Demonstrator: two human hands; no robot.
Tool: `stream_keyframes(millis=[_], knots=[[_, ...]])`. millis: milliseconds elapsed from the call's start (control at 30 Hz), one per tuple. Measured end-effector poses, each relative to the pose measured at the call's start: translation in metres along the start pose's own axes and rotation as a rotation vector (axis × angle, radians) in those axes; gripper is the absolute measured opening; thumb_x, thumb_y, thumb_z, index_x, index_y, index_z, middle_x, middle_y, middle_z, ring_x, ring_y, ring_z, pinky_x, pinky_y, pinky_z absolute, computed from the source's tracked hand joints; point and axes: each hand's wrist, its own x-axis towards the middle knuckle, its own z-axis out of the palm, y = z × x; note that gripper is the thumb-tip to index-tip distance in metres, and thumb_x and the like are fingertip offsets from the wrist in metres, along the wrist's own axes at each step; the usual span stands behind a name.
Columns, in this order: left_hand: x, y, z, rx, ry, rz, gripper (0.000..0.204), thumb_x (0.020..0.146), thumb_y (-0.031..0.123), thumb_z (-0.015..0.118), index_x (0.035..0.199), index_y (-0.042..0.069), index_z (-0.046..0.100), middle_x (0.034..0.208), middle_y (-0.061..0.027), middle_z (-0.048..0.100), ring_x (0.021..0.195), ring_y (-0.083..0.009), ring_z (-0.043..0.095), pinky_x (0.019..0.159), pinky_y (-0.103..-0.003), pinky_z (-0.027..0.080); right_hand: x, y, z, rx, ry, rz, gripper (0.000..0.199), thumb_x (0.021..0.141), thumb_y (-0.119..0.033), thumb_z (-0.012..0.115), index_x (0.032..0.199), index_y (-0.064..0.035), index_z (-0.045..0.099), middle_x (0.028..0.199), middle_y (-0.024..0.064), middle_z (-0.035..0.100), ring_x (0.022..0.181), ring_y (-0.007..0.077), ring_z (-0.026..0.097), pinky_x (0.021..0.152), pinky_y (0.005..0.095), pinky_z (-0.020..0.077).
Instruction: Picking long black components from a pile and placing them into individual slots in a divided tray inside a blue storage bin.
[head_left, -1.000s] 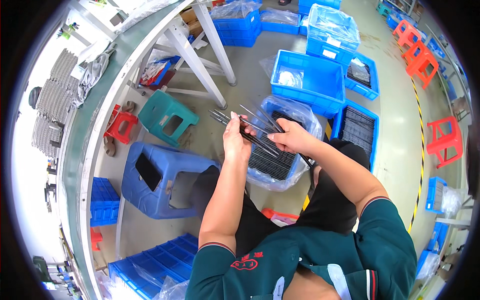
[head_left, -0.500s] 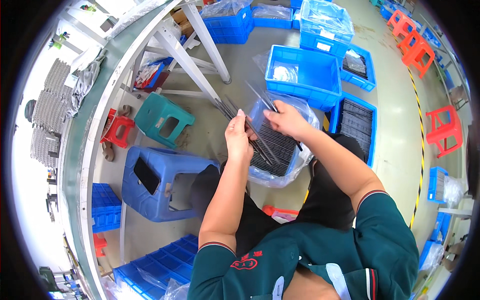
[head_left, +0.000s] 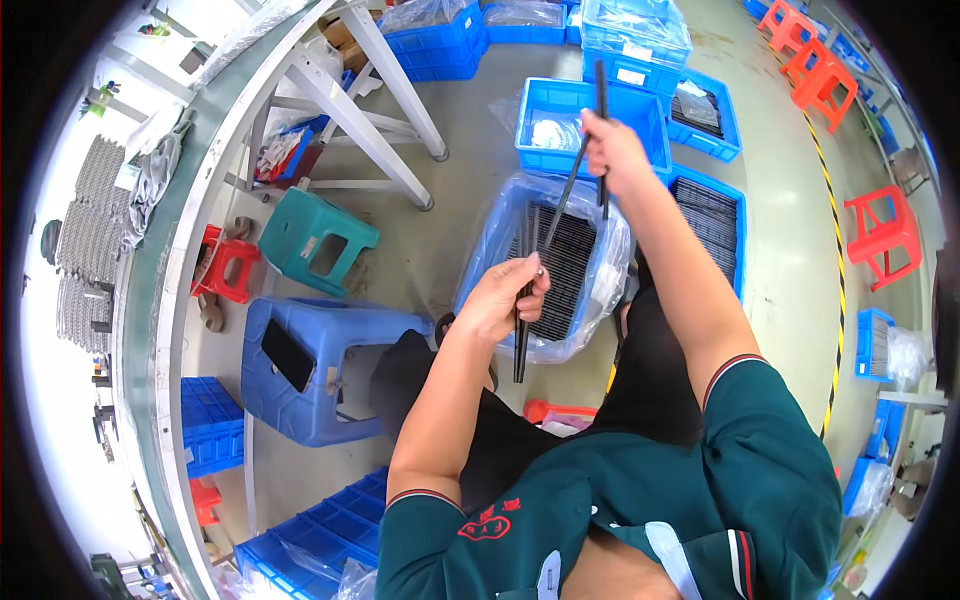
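My left hand (head_left: 505,298) is closed round a small bundle of thin black rods (head_left: 521,350), which point up and down above the near left part of a plastic-lined blue bin (head_left: 478,245). Farther off and to the right, my raised right hand (head_left: 615,160) grips more black rods (head_left: 602,92). One of these slants down toward the left hand, its lower end close to the bundle there. Inside the bin lie many similar black rods (head_left: 575,265) in rows. The exact kind of rod cannot be made out.
Beyond the lined bin stands an open blue crate (head_left: 645,170) with clear plastic inside. Another crate of black rods (head_left: 715,235) is on its right. To my left are a blue stool (head_left: 270,395) bearing a black phone (head_left: 288,355), a green stool (head_left: 300,240) and a workbench (head_left: 185,225).
My right hand has lifted up and away from the bin with rods. My left hand has come lower and nearer, its bundle turning from slanted to nearly upright in the picture.
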Motion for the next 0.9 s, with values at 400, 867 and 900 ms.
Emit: stream_keyframes(millis=[400, 867, 900], knots=[[0.001, 0.005, -0.012, -0.032, -0.013, 0.169, 0.033, 0.089, 0.04, 0.054, 0.078, 0.009, 0.055, 0.094, -0.0067, 0.057, 0.082, -0.0234, 0.059, 0.073, -0.046, 0.052, -0.074, 0.058, 0.051, -0.595, -0.418, 0.108, 0.035, 0.085, -0.029, 0.063, 0.066, -0.002, 0.052, 0.055, 0.0055, 0.053, 0.044, 0.0124, 0.051, 0.037, 0.0275, 0.0351], [-0.002, 0.03, -0.04, -0.368, 0.483, 0.532, 0.032, 0.091, 0.039, 0.053, 0.079, 0.009, 0.051, 0.065, 0.0024, 0.041, 0.05, -0.0085, 0.032, 0.046, -0.024, 0.029, -0.093, 0.042, 0.044, -0.684, -0.542, 0.138, 0.024, 0.091, -0.025, 0.05, 0.1, -0.0032, 0.05, 0.064, 0.0082, 0.059, 0.044, 0.0108, 0.048, 0.04, 0.0248, 0.0358], [-0.002, 0.033, -0.041, -0.386, 0.505, 0.569, 0.033, 0.092, 0.039, 0.053, 0.079, 0.009, 0.051, 0.064, 0.0022, 0.041, 0.051, -0.0087, 0.032, 0.046, -0.024, 0.03, -0.099, 0.042, 0.045, -0.617, -0.557, 0.188, 0.019, 0.091, -0.022, 0.049, 0.099, -0.0056, 0.046, 0.062, 0.006, 0.057, 0.042, 0.0079, 0.043, 0.038, 0.0214, 0.0309]])
